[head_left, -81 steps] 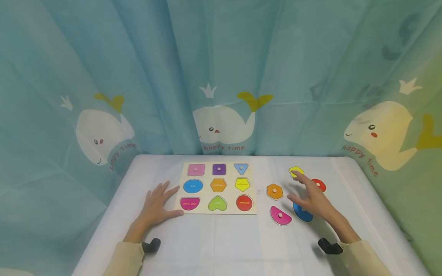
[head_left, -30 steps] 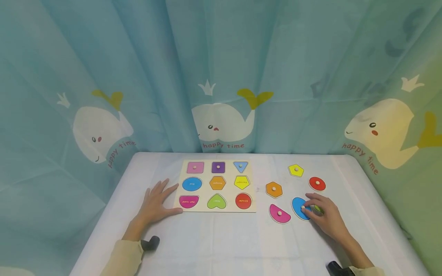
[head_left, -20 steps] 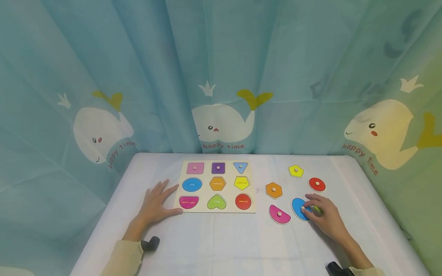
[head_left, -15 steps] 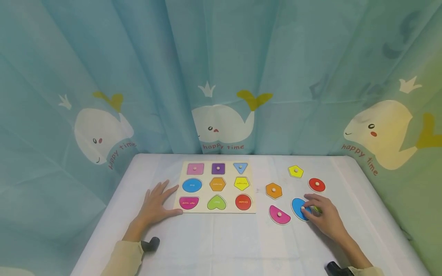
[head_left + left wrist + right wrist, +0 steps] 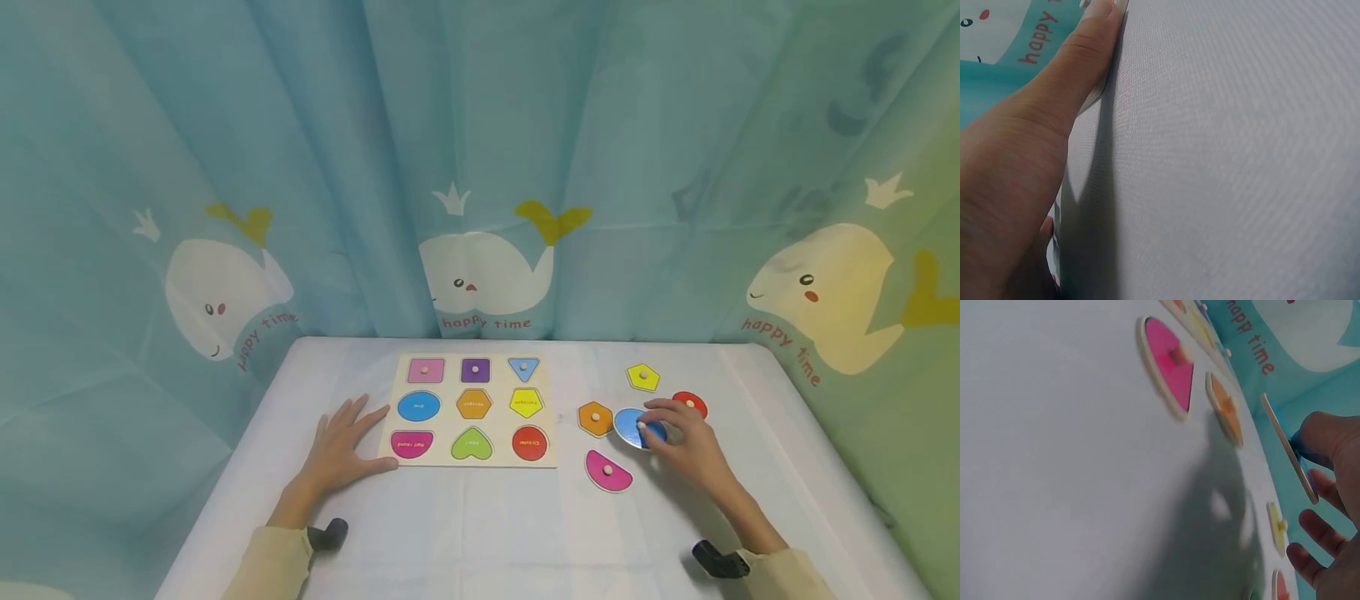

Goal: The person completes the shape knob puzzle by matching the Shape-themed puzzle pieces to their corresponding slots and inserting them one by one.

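My right hand (image 5: 692, 446) pinches the blue oval puzzle piece (image 5: 627, 427) by its knob. In the right wrist view the oval piece (image 5: 1288, 447) is tilted and held above the table, casting a shadow. My left hand (image 5: 337, 446) lies spread at the left edge of the puzzle board (image 5: 444, 423), thumb and a fingertip touching it. Knobbed rectangle (image 5: 425, 371), square (image 5: 476, 370) and triangle (image 5: 523, 368) pieces sit in the board's far row. Its other outlines, including the blue oval outline (image 5: 419, 406), hold no pieces.
On the white table lie the orange hexagon (image 5: 592, 423), pink half-round (image 5: 608, 472), yellow pentagon (image 5: 642, 377) and red circle (image 5: 692, 402) pieces. A green piece (image 5: 1254, 595) barely shows in the right wrist view. A whale-print curtain (image 5: 630, 167) hangs behind the table.
My right hand first came down onto the blue oval's knob, then lifted the oval off the table, moving it slightly left and away from me. My left hand stays at the board.
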Demonstrator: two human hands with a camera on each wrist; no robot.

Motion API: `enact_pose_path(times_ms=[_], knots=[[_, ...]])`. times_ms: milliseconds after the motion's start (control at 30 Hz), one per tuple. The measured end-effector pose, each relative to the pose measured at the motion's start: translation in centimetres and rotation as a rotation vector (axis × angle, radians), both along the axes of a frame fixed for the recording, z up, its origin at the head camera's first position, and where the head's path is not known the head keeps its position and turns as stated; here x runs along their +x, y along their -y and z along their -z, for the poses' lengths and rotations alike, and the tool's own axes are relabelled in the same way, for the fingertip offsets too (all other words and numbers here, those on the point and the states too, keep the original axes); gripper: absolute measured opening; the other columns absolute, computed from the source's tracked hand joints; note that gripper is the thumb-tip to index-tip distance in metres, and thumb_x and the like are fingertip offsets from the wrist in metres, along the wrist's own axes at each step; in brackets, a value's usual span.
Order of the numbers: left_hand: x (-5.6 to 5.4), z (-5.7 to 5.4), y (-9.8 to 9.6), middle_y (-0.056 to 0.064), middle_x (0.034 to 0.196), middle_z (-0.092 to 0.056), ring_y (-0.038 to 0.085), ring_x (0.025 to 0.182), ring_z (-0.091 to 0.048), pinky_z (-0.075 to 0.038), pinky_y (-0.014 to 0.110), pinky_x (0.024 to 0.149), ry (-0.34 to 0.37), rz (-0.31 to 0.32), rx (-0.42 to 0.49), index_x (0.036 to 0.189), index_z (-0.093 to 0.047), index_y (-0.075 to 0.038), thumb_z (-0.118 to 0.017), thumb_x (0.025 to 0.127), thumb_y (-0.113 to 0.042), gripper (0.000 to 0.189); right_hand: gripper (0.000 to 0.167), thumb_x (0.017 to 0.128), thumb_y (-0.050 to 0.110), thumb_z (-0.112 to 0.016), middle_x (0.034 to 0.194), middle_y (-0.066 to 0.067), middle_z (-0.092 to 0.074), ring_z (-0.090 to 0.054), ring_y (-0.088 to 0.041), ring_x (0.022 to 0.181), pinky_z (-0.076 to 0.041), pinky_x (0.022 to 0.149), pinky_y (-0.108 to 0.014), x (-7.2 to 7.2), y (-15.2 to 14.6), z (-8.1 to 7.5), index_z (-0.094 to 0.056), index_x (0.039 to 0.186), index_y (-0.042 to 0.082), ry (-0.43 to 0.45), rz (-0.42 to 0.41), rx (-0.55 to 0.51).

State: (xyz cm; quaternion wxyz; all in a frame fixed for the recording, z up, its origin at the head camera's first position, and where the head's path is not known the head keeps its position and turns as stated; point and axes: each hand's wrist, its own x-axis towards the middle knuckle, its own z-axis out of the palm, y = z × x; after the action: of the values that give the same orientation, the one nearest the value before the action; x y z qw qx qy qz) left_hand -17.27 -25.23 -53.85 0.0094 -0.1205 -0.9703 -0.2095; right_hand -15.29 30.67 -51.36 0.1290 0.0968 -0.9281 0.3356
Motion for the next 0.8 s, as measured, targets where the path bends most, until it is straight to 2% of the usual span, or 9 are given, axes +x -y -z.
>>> enact_pose_path(times_ms=[167,300,400,667,800], knots=[[0.0,0.1,0.0,0.016,0.166,-0.031,0.046,0.153,-0.017,-0.005,0.076,0.117,0.0,-0.002,0.005,0.154,-0.049,-0.022,-0.079,0.073,-0.068,0.099,0.016,0.087,0.006,-0.08,0.121,-0.018,-0.066,-0.059,-0.04,0.115,-0.056,0.088,-0.062,-1.4,1.1,-0.6,-0.076,0.103,0.005,-0.006,-0.012,-0.028],[0.0,0.2,0.0,0.016,0.166,-0.031,0.046,0.153,-0.017,-0.004,0.075,0.117,-0.003,-0.001,0.01,0.155,-0.049,-0.023,-0.079,0.073,-0.069,0.099,0.015,0.088,0.005,-0.08,0.119,-0.017,-0.067,-0.059,-0.037,0.112,-0.057,0.085,-0.055,-2.7,2.1,-0.9,-0.077,0.102,0.006,-0.048,-0.028,-0.057],[0.0,0.3,0.1,0.015,0.166,-0.031,0.045,0.153,-0.017,-0.004,0.075,0.117,-0.008,0.003,0.011,0.155,-0.049,-0.023,-0.078,0.073,-0.069,0.098,0.014,0.089,0.006,-0.079,0.12,-0.016,-0.068,-0.058,-0.036,0.113,-0.056,0.086,-0.055,-3.7,3.2,-1.3,-0.077,0.103,0.007,-0.057,-0.05,-0.08],[0.0,0.4,0.2,0.015,0.166,-0.031,0.046,0.153,-0.016,-0.004,0.076,0.116,-0.007,0.007,0.007,0.155,-0.048,-0.023,-0.078,0.072,-0.071,0.099,0.016,0.094,0.013,-0.076,0.127,-0.015,-0.064,-0.054,-0.036,0.121,-0.054,0.094,-0.058,-6.3,6.9,-2.4,-0.077,0.109,0.007,0.053,-0.101,-0.124],[0.0,0.4,0.1,0.015,0.166,-0.03,0.045,0.153,-0.016,-0.004,0.076,0.116,-0.012,0.009,0.011,0.155,-0.048,-0.023,-0.079,0.072,-0.07,0.1,0.018,0.093,0.013,-0.076,0.128,-0.015,-0.063,-0.053,-0.036,0.121,-0.054,0.095,-0.057,-7.4,8.7,-3.0,-0.077,0.11,0.006,0.062,-0.127,-0.14]])
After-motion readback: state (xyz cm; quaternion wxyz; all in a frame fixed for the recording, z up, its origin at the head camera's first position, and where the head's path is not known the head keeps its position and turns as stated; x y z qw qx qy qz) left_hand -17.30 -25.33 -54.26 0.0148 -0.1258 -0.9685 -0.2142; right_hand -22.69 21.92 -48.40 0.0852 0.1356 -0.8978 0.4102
